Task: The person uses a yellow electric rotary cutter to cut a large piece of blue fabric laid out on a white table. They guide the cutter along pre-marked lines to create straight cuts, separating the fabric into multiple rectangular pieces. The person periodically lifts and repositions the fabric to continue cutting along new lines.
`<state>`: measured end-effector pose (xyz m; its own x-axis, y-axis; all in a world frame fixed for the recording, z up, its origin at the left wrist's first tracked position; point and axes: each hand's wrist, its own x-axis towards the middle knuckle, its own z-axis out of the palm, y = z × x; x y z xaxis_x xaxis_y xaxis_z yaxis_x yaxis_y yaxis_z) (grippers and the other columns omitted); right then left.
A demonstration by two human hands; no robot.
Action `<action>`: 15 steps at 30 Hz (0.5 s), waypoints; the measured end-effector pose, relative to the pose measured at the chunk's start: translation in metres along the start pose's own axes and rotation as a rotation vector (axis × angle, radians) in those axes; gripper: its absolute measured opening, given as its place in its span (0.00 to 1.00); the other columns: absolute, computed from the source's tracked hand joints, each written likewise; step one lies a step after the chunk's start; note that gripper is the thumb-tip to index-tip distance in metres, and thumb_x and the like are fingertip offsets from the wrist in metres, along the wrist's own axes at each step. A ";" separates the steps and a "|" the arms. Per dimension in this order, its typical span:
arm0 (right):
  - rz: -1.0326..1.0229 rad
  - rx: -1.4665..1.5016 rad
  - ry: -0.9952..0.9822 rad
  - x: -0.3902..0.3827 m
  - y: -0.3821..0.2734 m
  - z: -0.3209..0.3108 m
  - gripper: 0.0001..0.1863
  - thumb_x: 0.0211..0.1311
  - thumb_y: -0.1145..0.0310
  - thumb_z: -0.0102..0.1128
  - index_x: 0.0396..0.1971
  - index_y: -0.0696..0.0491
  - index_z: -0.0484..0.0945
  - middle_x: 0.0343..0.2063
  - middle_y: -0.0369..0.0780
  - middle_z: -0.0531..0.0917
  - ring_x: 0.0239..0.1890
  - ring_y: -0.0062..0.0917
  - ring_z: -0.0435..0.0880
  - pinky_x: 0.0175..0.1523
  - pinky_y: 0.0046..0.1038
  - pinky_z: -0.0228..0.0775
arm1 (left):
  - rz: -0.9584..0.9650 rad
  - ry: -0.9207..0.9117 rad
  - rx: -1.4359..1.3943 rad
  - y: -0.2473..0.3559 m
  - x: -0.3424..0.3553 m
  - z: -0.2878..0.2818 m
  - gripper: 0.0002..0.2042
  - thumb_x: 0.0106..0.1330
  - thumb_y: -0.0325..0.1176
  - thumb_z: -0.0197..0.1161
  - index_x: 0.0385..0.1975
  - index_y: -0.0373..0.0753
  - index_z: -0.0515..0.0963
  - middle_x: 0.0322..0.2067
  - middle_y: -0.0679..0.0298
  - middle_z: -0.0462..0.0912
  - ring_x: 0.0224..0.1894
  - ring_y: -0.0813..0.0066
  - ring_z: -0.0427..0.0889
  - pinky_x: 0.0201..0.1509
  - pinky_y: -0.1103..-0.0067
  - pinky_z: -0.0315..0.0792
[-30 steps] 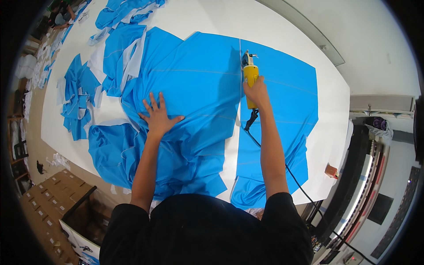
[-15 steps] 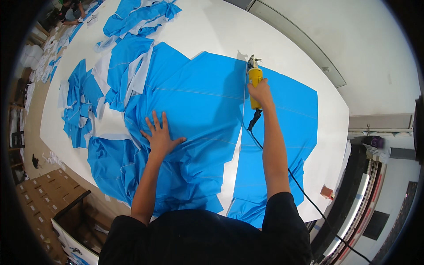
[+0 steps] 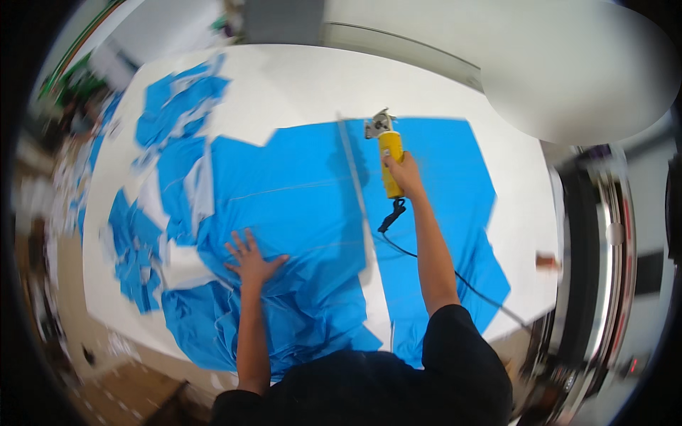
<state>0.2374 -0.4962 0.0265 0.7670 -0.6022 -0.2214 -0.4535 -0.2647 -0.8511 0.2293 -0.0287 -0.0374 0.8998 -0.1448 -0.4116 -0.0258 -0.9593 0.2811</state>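
Yellow cutter (image 3: 389, 148) has moved off the slit (image 3: 353, 167) to its right, its body wrapped by the fingers of the right hand (image 3: 404, 177), metal head (image 3: 380, 125) beyond them; the left hand (image 3: 254, 267) (fingers spread, gripping nothing) rests on blue cloth (image 3: 295, 174)

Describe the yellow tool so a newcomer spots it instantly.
On the white table, find the blue fabric, split by a pale gap. Just right of the gap's upper end, the right hand grips the yellow power tool, its metal head away from the person, black cord toward them. Its yellow body stands out against the blue.
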 end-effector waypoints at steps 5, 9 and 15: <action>0.159 0.265 0.289 -0.148 0.063 -0.127 0.26 0.67 0.56 0.65 0.51 0.61 0.68 0.32 0.45 0.80 0.28 0.34 0.87 0.25 0.36 0.82 | 0.017 0.030 0.004 -0.044 0.034 -0.003 0.68 0.45 0.80 0.67 0.81 0.48 0.39 0.80 0.45 0.32 0.78 0.27 0.33 0.71 0.30 0.42; 0.218 0.341 0.574 -0.253 0.137 -0.239 0.27 0.67 0.55 0.64 0.51 0.60 0.67 0.31 0.45 0.80 0.26 0.34 0.87 0.25 0.36 0.82 | -0.003 0.143 0.036 -0.099 0.086 -0.021 0.56 0.58 0.72 0.63 0.80 0.48 0.45 0.78 0.43 0.44 0.76 0.26 0.48 0.72 0.37 0.52; 0.331 0.571 0.908 -0.369 0.278 -0.360 0.25 0.66 0.53 0.63 0.47 0.61 0.70 0.29 0.46 0.81 0.25 0.36 0.87 0.26 0.39 0.84 | 0.186 0.592 0.413 -0.010 0.049 0.018 0.34 0.72 0.50 0.57 0.72 0.35 0.64 0.73 0.41 0.61 0.74 0.35 0.57 0.70 0.43 0.61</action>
<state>-0.3352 -0.6183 0.0432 -0.0737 -0.9664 -0.2462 -0.1198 0.2537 -0.9598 0.2658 -0.0307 -0.0760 0.9458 -0.2704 0.1799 -0.2566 -0.9617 -0.0964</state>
